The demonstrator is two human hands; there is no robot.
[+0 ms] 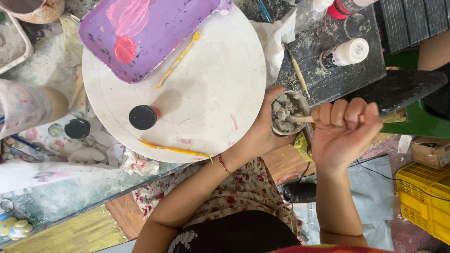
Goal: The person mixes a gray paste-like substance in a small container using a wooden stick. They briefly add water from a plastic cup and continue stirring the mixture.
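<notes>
Both hands work at the round white board's (206, 93) right edge: the left hand (265, 126) cups a small cup of grey paste (287, 112) to steady it, while the right hand (344, 129), fisted around a wooden stick (304, 119), digs its tip into the paste, apparently mixing it.

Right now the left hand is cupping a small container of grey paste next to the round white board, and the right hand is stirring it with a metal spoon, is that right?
Not quite. The head view shows the right hand gripping a wooden stick, not a metal spoon. The rest holds: the left hand cups the small container of grey paste beside the round white board.
</notes>
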